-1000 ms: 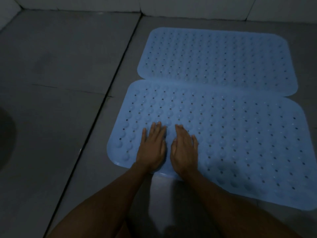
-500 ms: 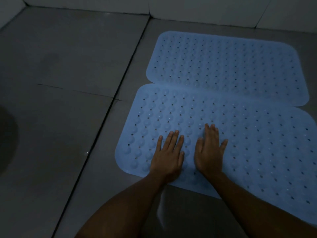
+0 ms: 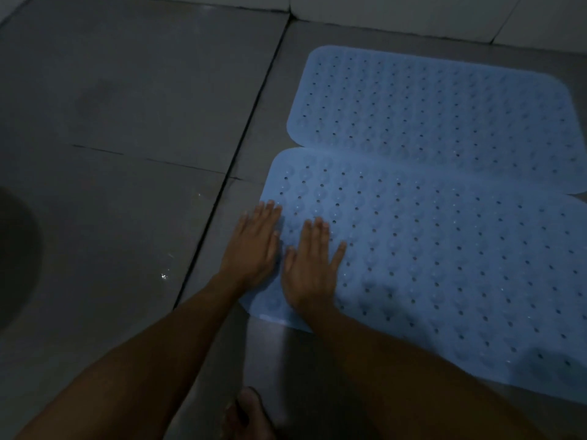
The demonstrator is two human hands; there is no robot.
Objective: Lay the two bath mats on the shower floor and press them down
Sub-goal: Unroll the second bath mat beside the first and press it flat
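Item one, near mat (image 3: 444, 265): pale blue, perforated with rows of small holes and raised bumps, rounded corners. I log it lying flat on the grey tiled shower floor (image 3: 127, 90), its left edge close to a dark grout line that runs from the far wall toward me.

Item two, far mat (image 3: 444, 112): same colour and pattern, lying flat beyond the first. Its near long edge meets the far edge of the near mat; I cannot tell whether the two overlap slightly or only touch. Its far edge sits near the base of the pale wall (image 3: 413, 17).

Item three, left hand (image 3: 252, 246): palm down, fingers extended and close together, grasping nothing. It rests over the left edge of the near mat, fingertips on the blue surface, the outer side of the hand over the bare tile.

Item four, right hand (image 3: 313, 268): palm down, fingers stretched out with the thumb spread, grasping nothing. It lies flat on the near mat just beside the left hand, close to the mat's near left corner.

Item five, foot (image 3: 251, 414): bare, on the tile at the bottom of my view, between the two forearms.

Item six: a dark rounded shape (image 3: 16, 255) at the left edge; I cannot identify it.
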